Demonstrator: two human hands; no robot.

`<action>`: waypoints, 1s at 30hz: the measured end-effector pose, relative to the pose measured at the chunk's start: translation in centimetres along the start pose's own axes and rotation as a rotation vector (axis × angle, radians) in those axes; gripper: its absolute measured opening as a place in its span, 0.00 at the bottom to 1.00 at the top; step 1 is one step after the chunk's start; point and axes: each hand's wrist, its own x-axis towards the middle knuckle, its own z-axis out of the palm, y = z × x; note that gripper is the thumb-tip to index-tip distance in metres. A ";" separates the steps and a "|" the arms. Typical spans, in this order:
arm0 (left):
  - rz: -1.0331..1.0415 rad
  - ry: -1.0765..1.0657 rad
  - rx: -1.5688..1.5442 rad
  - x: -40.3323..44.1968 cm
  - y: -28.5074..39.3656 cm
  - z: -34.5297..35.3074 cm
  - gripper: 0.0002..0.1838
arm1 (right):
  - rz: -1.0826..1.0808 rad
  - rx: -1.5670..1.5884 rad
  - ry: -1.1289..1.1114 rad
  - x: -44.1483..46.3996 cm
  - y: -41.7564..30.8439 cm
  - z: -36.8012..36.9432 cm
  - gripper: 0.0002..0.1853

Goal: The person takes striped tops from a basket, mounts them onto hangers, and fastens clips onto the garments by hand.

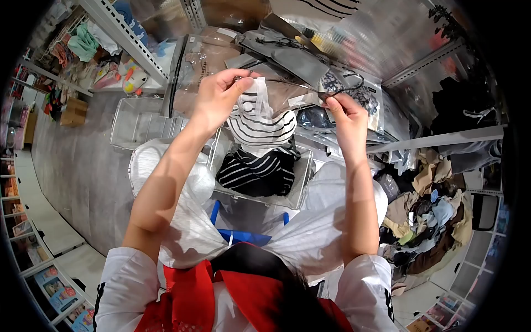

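My left hand (220, 95) is closed in a pinch at the top of a white strapped garment with black stripes (261, 124). The garment hangs down over a plastic basket between my knees. From that pinch a thin dark rod (285, 82), which looks like a hanger bar, runs across to my right hand (347, 113). The right fingers pinch a small dark piece at the rod's end, beside a black loop (354, 83). Black clothing with white stripes (260, 172) lies in the basket (304, 180), below the hanging garment.
Plastic-bagged clothes (282, 52) are heaped just beyond my hands. A second clear basket (135, 122) sits at left on the grey floor (77, 166). A large pile of mixed clothes (431, 221) lies at right, near a metal shelf edge (437, 139). Blue stool parts (240, 237) show between my legs.
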 end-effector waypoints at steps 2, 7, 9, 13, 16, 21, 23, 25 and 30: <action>0.027 0.033 -0.068 0.0 -0.3 0.4 0.13 | -0.270 -0.237 0.335 -0.5 0.5 1.2 0.08; -0.008 0.039 -0.323 -0.2 -0.4 0.6 0.12 | -0.500 -0.172 0.120 -6.2 0.8 4.8 0.19; -0.097 -0.024 -0.428 -0.8 -0.7 1.1 0.11 | -0.394 -0.246 -0.038 -6.3 0.4 7.3 0.18; -0.133 -0.092 -0.446 -1.5 -1.1 1.5 0.13 | -0.182 -0.139 -0.423 -5.3 1.2 8.6 0.13; -0.092 -0.055 -0.551 -0.8 -0.9 0.4 0.13 | -0.089 -0.149 -0.495 -6.0 1.1 8.6 0.14; -0.112 0.203 -0.662 0.4 -0.3 -2.3 0.13 | -0.315 -0.171 -0.008 -7.5 3.5 8.3 0.20; -0.102 0.245 -0.673 0.8 -0.2 -3.7 0.14 | -0.495 -0.178 -0.001 -6.7 2.0 6.8 0.19; -0.113 0.314 -0.649 1.0 0.2 -4.5 0.15 | -0.584 -0.171 -0.093 -6.8 2.2 5.6 0.16; 0.044 0.445 -0.622 1.2 0.7 -6.1 0.16 | -0.461 -0.417 -0.525 -7.6 2.0 2.9 0.13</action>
